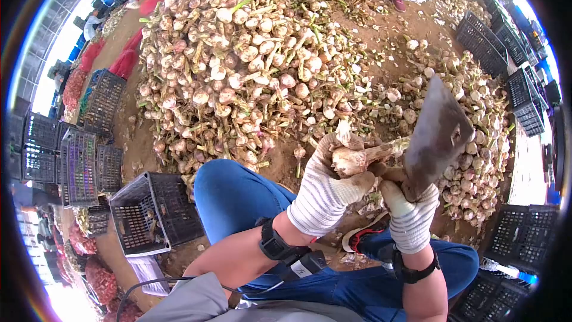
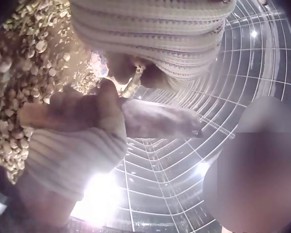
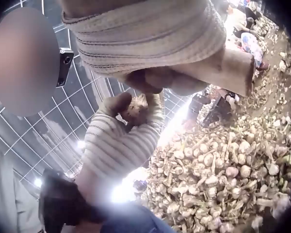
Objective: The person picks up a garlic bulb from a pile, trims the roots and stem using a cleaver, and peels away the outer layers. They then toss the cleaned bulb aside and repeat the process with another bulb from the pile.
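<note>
A: Where do we see the garlic bulb (image 1: 348, 162)?
B: In our left hand (image 1: 328, 186), its fingers and thumb curled round it. The stem (image 1: 386, 150) points towards our right hand (image 1: 411, 207).
A: And how are the right hand's fingers?
B: Closed round the wooden handle (image 3: 233, 70) of a broad knife (image 1: 438, 134). Its blade stands up above that hand, right by the stem's end; we cannot tell whether they touch. Our two hands are close together, both in striped gloves.
A: What lies beyond them?
B: A large garlic heap (image 1: 238, 65) ahead of the left hand, and a smaller heap (image 1: 485, 161) ahead and to the right of the right one, both on bare ground (image 1: 381, 30).
A: Anything to the left?
B: A black crate (image 1: 156, 214), tilted, well apart from our left hand. Below our hands we see a dark shoe (image 1: 356, 240) with red trim.
</note>
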Tool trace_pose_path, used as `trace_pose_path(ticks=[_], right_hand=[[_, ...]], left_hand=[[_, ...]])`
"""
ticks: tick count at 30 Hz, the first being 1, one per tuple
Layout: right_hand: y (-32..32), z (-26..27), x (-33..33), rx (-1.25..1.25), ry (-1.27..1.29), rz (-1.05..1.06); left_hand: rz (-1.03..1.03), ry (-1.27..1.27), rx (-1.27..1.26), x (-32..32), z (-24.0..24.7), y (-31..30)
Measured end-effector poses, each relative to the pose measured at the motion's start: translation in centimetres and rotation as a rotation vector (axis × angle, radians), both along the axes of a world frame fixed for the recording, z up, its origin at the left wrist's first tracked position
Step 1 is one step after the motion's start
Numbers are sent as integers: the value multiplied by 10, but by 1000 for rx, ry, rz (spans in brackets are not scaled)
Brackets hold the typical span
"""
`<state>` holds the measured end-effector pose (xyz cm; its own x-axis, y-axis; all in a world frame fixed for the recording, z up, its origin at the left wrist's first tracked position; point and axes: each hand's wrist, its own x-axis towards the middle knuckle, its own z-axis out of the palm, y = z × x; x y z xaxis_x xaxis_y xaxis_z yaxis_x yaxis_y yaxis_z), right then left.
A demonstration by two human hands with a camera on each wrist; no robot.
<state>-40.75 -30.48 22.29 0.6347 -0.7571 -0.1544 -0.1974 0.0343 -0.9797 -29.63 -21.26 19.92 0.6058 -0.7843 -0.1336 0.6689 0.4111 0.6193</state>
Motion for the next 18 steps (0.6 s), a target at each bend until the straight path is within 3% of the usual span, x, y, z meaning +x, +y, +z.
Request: trace_pose_path(ticks=[3, 11, 13, 14, 15, 17, 18], right_hand=[[-1, -3, 5, -95, -38, 3], [1, -6, 6, -3, -27, 16], [6, -49, -4, 63, -99, -25], [11, -78, -7, 212, -123, -46], [-3, -155, -41, -67, 145, 149], [-4, -170, -53, 14, 65, 9], [-12, -137, -39, 202, 15, -83]], left_hand=[[-9, -22, -9, 3, -3, 1], [-78, -35, 15, 9, -2, 8], [-90, 92, -156, 8, -9, 9], [-96, 146, -251, 9, -9, 7], [-64, 60, -229, 8, -6, 9], [-43, 129, -220, 12, -1, 7], [-62, 98, -206, 15, 2, 5]])
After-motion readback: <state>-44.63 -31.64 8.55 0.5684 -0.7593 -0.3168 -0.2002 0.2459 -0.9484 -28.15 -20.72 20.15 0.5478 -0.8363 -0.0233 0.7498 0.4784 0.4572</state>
